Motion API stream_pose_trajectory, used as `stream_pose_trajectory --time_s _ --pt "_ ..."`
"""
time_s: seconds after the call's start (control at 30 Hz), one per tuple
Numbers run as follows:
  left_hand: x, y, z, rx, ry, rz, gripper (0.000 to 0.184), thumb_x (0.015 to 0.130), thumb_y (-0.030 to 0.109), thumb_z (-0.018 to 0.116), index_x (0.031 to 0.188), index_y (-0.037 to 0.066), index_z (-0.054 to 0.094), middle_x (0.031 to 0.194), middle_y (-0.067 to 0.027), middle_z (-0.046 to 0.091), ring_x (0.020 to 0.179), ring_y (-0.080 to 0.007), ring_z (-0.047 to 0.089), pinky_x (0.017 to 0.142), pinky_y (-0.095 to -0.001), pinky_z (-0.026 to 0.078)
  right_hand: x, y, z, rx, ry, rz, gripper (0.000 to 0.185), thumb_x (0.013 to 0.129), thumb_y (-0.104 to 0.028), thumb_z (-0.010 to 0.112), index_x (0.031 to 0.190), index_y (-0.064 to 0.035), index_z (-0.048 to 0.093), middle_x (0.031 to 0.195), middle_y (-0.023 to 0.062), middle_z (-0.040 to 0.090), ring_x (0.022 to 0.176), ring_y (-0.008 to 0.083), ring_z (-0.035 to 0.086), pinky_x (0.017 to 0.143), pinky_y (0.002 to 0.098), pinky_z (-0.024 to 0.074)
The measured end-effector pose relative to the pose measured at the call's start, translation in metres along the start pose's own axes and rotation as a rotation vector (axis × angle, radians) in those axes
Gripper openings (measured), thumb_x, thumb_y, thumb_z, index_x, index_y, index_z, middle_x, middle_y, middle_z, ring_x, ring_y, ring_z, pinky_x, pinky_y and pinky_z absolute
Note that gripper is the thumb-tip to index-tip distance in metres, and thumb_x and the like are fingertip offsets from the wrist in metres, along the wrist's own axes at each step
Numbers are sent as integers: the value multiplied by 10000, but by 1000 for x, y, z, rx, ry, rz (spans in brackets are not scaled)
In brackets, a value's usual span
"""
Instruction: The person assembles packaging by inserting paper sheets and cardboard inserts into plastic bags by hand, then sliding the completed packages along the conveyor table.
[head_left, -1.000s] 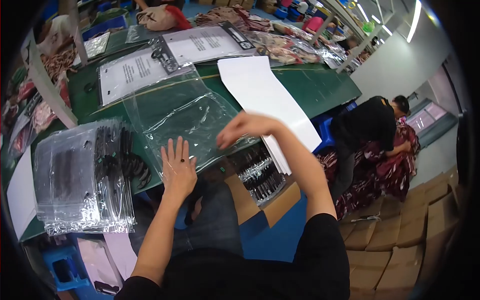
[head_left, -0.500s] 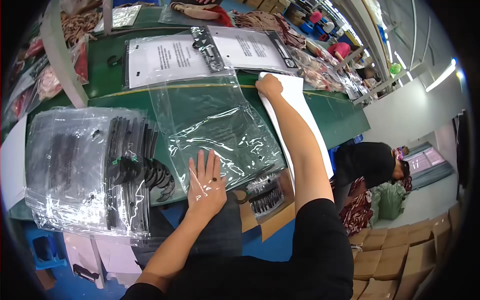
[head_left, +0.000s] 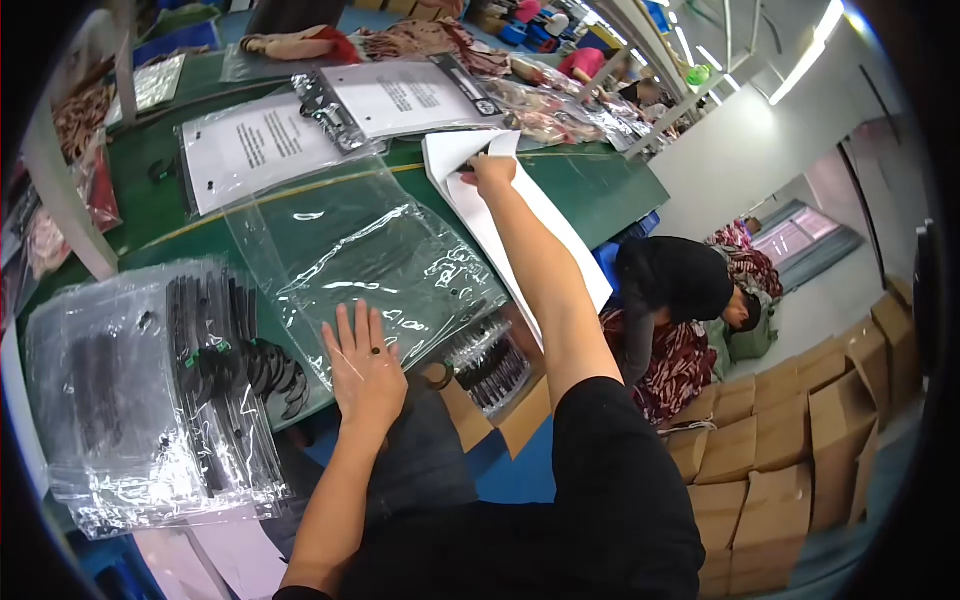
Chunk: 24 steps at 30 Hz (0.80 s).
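My left hand (head_left: 368, 385) lies flat with fingers stretched over the lower edge of a clear plastic bag (head_left: 345, 228) on the green table. At the far end of a stack of white paper (head_left: 548, 235), my right hand (head_left: 494, 173) has its fingers closed on a lifted paper edge. That sheet curls up at its corner; how many sheets are held is hidden. Left of the bag lies a thick pile of clear bags with black hangers (head_left: 228, 370). Beyond the bag are two filled bags, one with a printed sheet (head_left: 265, 135) and another (head_left: 405, 92) overlapping it.
Below the table edge stands an open cardboard box (head_left: 490, 370) with more hanger bags. A co-worker in black (head_left: 680, 275) bends over patterned fabric at the right. Flattened cartons (head_left: 770, 450) fill the lower right. A white post (head_left: 70, 200) rises at the left.
My right hand has turned and pulled up the far edge of the paper, which now curls. My left hand stays flat on the bag. The whole view has shifted and tilted.
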<state>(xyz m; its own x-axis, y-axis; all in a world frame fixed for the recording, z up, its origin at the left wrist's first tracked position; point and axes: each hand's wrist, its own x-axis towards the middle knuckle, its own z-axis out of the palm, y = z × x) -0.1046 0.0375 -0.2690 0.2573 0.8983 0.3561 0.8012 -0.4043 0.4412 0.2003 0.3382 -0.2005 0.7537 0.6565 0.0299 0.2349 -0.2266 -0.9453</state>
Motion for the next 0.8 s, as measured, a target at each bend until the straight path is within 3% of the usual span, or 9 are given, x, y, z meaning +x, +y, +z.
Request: stream_pose_trajectory --time_s 0.1,0.17,0.3,0.47,0.6,0.7,0.8 --pt "-4 0 -6 -8 16 6 527 945 214 559 1392 -57 492 1537 -193 379 1461 -420 261 1204 -570 170 -21 6 -51 254 -21 87 185 807 4 741 882 104 604 887 236 682 621 335 721 466 402 594" --pt "-8 0 -8 -5 20 12 523 942 204 566 1389 -58 495 1534 -192 385 1459 -419 265 1204 -567 171 -36 8 -83 312 -177 261 233 825 -22 771 958 93 618 935 178 693 704 301 723 632 408 649" --pt "-11 0 -10 1 11 14 519 943 198 583 1387 -56 498 1533 -181 390 1459 -409 269 1203 -564 178 -12 55 -100 400 -341 276 231 864 -29 742 1026 69 610 1011 173 676 847 297 708 688 409 633" --pt "-11 -1 -7 30 -8 11 515 951 213 592 1390 -40 499 1537 -169 390 1458 -403 273 1201 -565 184 29 80 -88 620 -413 251 218 839 40 721 1008 92 594 994 168 646 849 292 669 737 419 609" --pt "-7 -1 -10 54 -27 19 521 949 200 603 1413 -7 487 1539 -166 390 1460 -399 274 1199 -567 189 39 71 -89 870 -163 420 237 830 79 688 1046 81 591 989 158 648 889 320 666 835 435 589" --pt "-7 2 -11 53 -56 22 532 943 180 614 1430 19 476 1538 -165 394 1462 -386 280 1197 -572 186 63 98 -110 884 -400 415 257 866 58 642 1114 57 574 1034 152 662 959 332 677 911 452 575" --pt "-1 -6 2 -45 -36 138 571 928 157 634 1449 21 444 1521 -190 417 1438 -367 343 1193 -512 240 26 83 -155 903 -526 290 252 881 17 651 1116 56 571 1047 150 667 936 305 687 874 434 589"
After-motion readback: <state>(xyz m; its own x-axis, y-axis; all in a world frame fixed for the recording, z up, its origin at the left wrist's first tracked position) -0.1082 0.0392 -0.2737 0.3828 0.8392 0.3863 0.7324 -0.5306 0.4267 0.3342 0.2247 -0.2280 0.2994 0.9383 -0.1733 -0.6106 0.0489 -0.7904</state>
